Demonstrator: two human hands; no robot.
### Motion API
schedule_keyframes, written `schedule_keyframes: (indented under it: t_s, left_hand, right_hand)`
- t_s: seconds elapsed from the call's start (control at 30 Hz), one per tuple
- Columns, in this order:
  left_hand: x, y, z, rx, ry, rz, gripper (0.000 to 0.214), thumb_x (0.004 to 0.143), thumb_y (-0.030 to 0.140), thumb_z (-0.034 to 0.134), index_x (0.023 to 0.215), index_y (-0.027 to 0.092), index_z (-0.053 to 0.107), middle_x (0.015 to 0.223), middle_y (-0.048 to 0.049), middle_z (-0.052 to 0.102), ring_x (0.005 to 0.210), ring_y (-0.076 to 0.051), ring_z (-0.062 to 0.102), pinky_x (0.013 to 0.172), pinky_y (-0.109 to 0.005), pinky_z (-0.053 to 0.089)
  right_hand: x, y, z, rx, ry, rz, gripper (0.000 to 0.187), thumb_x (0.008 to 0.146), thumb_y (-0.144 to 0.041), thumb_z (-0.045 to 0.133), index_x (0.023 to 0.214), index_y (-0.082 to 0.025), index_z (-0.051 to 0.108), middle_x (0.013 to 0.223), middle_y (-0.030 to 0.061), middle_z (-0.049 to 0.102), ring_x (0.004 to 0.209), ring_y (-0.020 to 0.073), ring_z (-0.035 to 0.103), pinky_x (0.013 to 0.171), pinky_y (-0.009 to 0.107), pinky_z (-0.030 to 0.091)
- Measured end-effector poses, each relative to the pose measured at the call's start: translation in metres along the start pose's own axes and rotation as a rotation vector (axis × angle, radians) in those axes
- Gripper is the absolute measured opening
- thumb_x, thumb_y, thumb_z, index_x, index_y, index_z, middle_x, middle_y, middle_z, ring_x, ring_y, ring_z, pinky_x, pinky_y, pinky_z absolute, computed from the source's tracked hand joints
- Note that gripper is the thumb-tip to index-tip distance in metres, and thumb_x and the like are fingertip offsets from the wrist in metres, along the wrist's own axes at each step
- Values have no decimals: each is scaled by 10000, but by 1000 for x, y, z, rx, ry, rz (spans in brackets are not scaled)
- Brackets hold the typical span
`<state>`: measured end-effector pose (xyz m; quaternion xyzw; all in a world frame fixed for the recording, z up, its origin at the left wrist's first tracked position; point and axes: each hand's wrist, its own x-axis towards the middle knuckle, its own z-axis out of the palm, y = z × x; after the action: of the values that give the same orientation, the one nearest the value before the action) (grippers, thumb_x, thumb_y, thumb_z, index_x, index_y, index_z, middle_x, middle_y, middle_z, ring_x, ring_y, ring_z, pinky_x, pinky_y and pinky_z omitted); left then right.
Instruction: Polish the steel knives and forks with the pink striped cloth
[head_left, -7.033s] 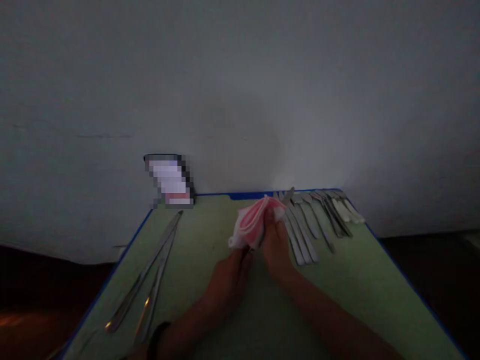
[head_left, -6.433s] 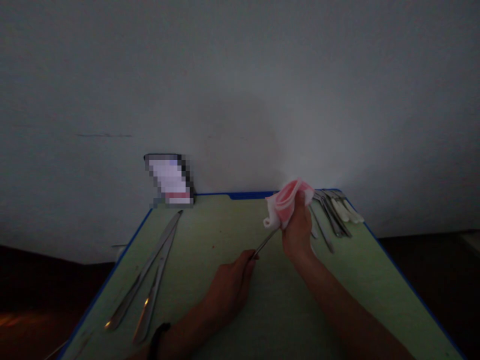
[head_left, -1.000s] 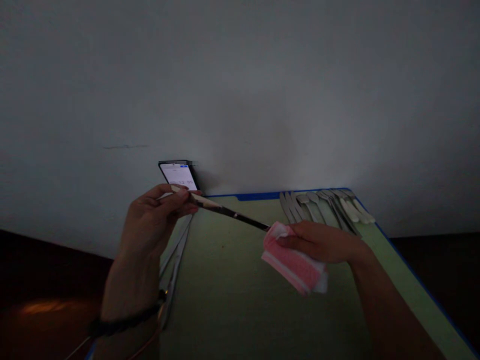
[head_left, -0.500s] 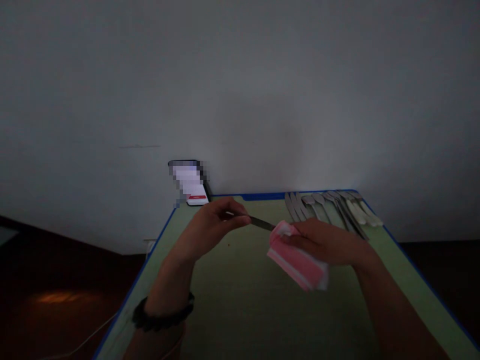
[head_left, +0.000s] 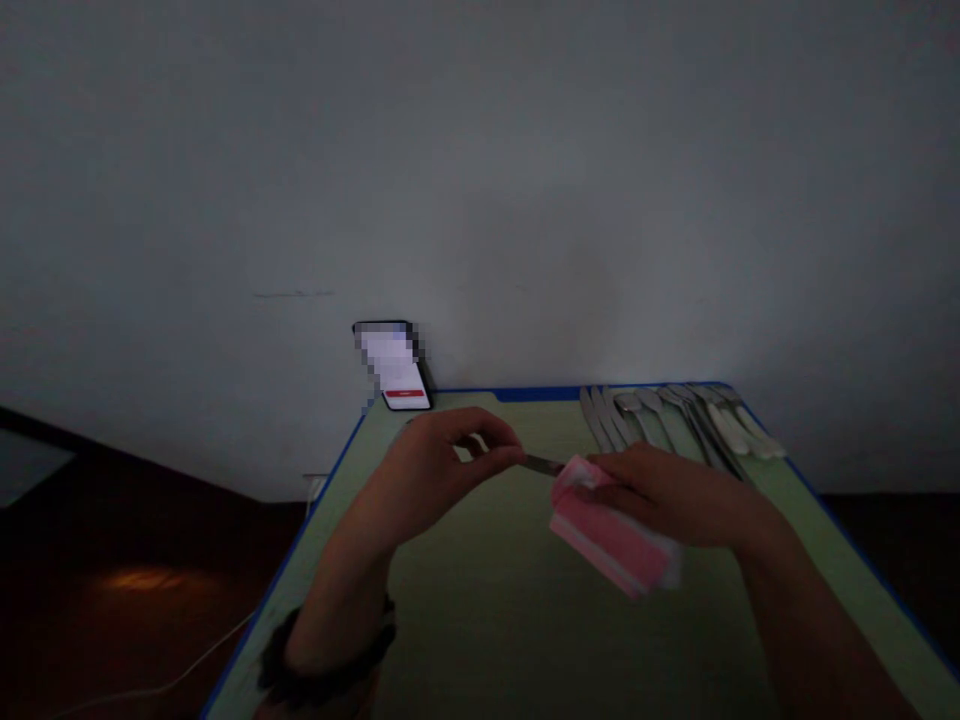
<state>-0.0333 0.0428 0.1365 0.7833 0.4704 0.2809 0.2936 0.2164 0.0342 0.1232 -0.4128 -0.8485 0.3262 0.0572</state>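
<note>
My left hand [head_left: 442, 465], a dark beaded bracelet at its wrist, pinches one end of a flat metal piece of cutlery [head_left: 541, 465] between thumb and fingers. Its far end disappears into a folded pink and white cloth [head_left: 615, 540], so I cannot tell its kind. My right hand [head_left: 675, 495] is closed on that cloth, which wraps round the metal. Both hands are held above the pale green table [head_left: 525, 640].
Behind my right hand lies a row of cutlery: several knives [head_left: 602, 415], spoons [head_left: 651, 405] and pale-handled pieces [head_left: 739, 430]. A lit phone [head_left: 397, 370] leans against the grey wall [head_left: 525, 200] at the back left. A white cable [head_left: 202, 660] runs beside the table.
Less of the metal shows between my left fingers and the cloth; the two hands are closer together. The whole view has shifted slightly, so everything sits further right.
</note>
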Motion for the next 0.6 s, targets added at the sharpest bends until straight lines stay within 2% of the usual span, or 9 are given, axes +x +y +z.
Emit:
schedule_keyframes:
  t_s: [0.27, 0.47, 0.6]
  left_hand:
    - [-4, 4, 1, 56, 73, -50, 185, 755, 403, 664, 692, 233, 699, 643, 15, 689, 580, -138, 588, 518, -233, 402]
    - [-3, 13, 15, 3, -38, -16, 210, 758, 386, 676, 664, 200, 658, 637, 16, 668, 583, -122, 581, 532, -219, 401]
    - [-1, 15, 21, 44, -101, 26, 202, 773, 361, 665, 670, 189, 646, 646, 13, 647, 591, -116, 573, 544, -220, 394]
  right_hand:
    - [1, -11, 3, -27, 11, 28, 283, 925, -350, 394, 855, -181, 611, 784, 56, 652, 703, 156, 571, 621, 259, 347]
    - [8, -21, 14, -86, 28, 43, 376, 943, -413, 329, 831, -173, 597, 729, 60, 643, 629, 139, 558, 575, 255, 320]
    - [13, -24, 21, -72, 16, 32, 341, 943, -387, 344, 873, -183, 609, 774, 67, 666, 664, 154, 588, 577, 256, 319]
